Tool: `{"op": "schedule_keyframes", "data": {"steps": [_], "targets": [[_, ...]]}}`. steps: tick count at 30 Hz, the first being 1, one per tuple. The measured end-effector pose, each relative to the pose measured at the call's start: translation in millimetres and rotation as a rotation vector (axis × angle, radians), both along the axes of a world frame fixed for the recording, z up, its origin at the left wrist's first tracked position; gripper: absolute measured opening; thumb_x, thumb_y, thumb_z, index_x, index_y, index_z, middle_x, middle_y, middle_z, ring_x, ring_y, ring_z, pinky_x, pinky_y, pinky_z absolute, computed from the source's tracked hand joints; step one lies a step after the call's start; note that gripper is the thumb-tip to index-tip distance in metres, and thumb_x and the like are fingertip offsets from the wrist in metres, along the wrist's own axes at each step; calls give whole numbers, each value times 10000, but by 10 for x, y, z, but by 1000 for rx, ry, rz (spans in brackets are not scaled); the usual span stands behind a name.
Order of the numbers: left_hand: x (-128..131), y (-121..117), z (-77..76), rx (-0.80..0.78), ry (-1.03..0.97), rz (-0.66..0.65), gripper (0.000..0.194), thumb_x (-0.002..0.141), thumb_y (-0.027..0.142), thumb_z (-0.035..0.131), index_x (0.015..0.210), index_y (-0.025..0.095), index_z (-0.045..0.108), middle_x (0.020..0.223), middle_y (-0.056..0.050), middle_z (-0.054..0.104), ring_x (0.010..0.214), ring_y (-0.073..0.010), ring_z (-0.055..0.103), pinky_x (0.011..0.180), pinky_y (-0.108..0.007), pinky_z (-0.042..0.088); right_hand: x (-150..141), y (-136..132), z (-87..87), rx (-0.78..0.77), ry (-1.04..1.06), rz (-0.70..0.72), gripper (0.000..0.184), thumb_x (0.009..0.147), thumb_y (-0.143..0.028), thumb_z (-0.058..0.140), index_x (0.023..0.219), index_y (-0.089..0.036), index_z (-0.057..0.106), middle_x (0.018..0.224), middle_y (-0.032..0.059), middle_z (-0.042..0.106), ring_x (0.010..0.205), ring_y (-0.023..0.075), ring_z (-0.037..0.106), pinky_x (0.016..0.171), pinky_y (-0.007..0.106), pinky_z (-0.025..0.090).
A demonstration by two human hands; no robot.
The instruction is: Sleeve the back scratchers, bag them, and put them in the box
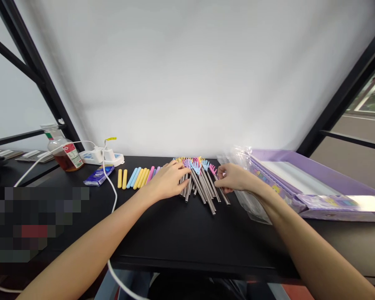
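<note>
A pile of metal rods (203, 187) with small coloured hand-shaped tips lies on the black table (181, 233). My left hand (167, 181) rests on the left side of the pile, fingers spread over the rods. At the pile's right side my right hand (234, 178) pinches one pink-tipped rod (217, 181) between thumb and fingers. A row of yellow, blue and pink sleeves (137, 178) lies just left of my left hand.
A purple box (315, 183) with clear plastic bags (246, 200) sits at the right. At the back left stand a bottle of brown liquid (64, 152), a white power strip (101, 157) with cable, and a blue packet (98, 175). Black frame bars rise on both sides.
</note>
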State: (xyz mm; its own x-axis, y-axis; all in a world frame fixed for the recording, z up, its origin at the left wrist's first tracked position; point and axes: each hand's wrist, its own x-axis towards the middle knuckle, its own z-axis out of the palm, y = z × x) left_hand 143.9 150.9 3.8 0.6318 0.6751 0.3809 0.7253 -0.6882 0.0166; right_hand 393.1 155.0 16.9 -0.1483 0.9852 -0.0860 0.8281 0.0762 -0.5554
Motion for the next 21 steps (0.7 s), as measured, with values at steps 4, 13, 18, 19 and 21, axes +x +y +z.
{"op": "schedule_keyframes", "data": {"steps": [4, 13, 18, 19, 21], "targets": [[-86, 54, 116, -3, -61, 77, 316, 969, 295, 468, 1220, 225, 647, 1114, -65, 658, 1092, -244, 583, 898, -370, 486, 38, -42, 82, 9, 342, -7, 227, 620, -177, 671, 600, -207, 447, 468, 10, 587, 447, 132, 544, 465, 242, 425], [-669, 293, 336, -222, -21, 489, 281, 931, 357, 448, 954, 215, 689, 927, -78, 714, 822, -237, 662, 639, -306, 440, -263, 14, 268, -89, 1140, -53, 410, 546, -180, 861, 902, -185, 659, 704, 11, 630, 602, 101, 552, 485, 200, 426], [-759, 384, 237, -323, 30, 561, 171, 808, 349, 598, 839, 205, 683, 924, -97, 718, 855, -276, 677, 669, -327, 476, -688, 26, 261, -9, 1135, 36, 321, 618, -235, 869, 879, -166, 697, 751, 15, 616, 677, 100, 572, 587, 209, 484], [-761, 392, 225, -344, 41, 556, 147, 768, 328, 634, 840, 210, 681, 933, -90, 720, 855, -272, 679, 668, -321, 480, -747, 13, 217, 33, 1131, 44, 309, 632, -264, 869, 861, -170, 684, 763, 15, 621, 677, 102, 576, 599, 218, 490], [-761, 402, 208, -375, 58, 539, 190, 700, 275, 672, 883, 225, 677, 955, -74, 720, 850, -259, 680, 661, -306, 486, -809, -19, 111, 79, 1119, 45, 319, 651, -319, 868, 854, -179, 666, 783, 11, 624, 660, 102, 574, 595, 232, 491]]}}
